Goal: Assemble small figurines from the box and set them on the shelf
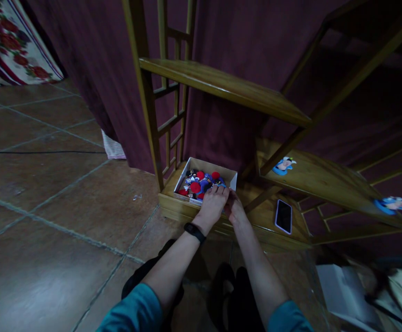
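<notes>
A shallow cardboard box [207,164] stands on the low wooden shelf. Inside lie several small figurines [195,186] in red, blue, white and black. My left hand [216,199], with a black band at its wrist, is bent over the box's front right corner, its fingers curled and close together. Right beside it, my right hand [233,206] is at the box's right end with curled fingers, partly covered by the left. The two hands touch or nearly touch. Whatever is between their fingers is hidden from me.
A phone [284,216] lies on the shelf to the right. Two blue-and-white figurines [284,165] sit on a raised shelf board. An upper shelf board [221,87] overhangs the box. A white box [346,293] rests on the floor at lower right; a dark cable [41,152] crosses the tiles.
</notes>
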`<state>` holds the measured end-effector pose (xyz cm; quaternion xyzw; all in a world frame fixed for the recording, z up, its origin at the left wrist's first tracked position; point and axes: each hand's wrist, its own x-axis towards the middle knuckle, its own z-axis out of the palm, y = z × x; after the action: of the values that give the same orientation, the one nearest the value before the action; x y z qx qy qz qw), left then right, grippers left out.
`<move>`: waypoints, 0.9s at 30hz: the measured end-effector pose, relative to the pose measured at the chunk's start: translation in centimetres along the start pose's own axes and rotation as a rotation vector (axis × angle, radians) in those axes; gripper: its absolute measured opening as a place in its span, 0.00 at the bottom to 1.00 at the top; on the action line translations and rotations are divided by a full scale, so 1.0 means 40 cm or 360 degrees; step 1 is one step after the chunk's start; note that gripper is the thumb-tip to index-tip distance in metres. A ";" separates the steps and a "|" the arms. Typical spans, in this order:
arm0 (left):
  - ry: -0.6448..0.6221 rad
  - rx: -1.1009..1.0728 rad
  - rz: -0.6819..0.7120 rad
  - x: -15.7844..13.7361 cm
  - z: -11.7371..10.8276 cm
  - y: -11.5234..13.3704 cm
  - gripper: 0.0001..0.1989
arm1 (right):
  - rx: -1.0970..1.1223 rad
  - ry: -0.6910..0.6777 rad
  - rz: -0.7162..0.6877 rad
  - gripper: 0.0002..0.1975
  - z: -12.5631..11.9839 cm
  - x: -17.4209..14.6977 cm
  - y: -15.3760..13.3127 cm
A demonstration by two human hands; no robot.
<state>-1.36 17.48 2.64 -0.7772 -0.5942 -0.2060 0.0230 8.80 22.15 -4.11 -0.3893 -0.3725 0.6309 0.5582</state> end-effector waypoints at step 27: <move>0.0097 -0.0081 -0.0050 0.005 0.009 0.033 0.10 | 0.0095 0.0117 0.0121 0.14 0.004 0.004 -0.042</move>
<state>0.04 17.37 2.67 -0.7615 -0.5998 -0.2450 0.0180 9.34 22.46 -2.54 -0.4092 -0.3177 0.6478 0.5585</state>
